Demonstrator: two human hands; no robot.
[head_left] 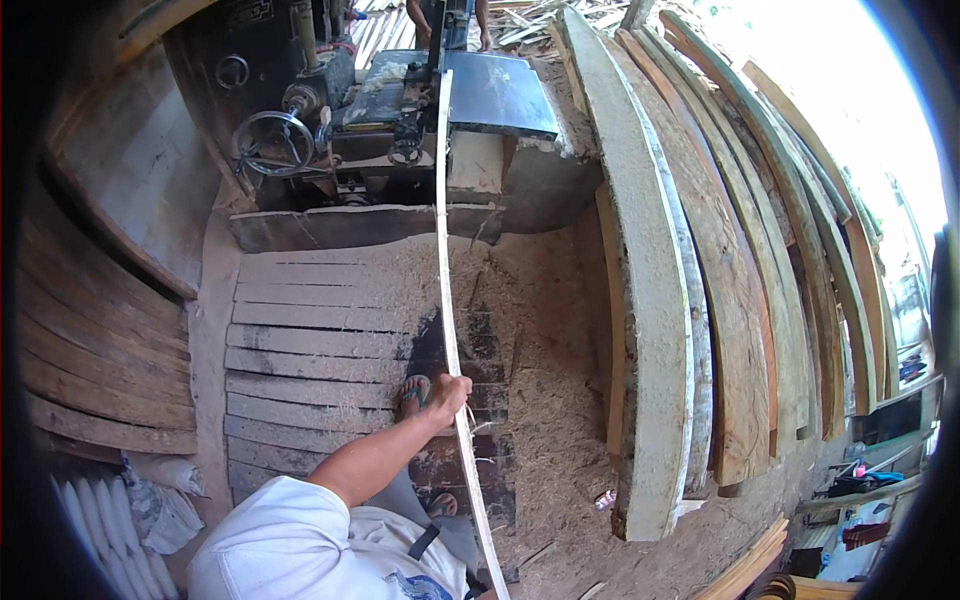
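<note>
My left hand [449,396] is closed around a long, thin strip of wood [444,250]. The pale strip runs from the saw machine [400,110] at the top of the view down past my body to the lower edge. Its far end lies at the machine's metal table [498,92], beside the upright guide and blade area. Loose splinters hang from the strip near my fingers. My left arm reaches across from a white sleeve at the lower left. My right hand does not show.
Thick sawn planks [655,300] lean in a row on the right. A handwheel [272,142] juts from the machine. Sawdust covers the slatted wooden floor [300,345]. Stacked boards [100,350] stand left. Beyond the machine, another person's arms [484,25] show.
</note>
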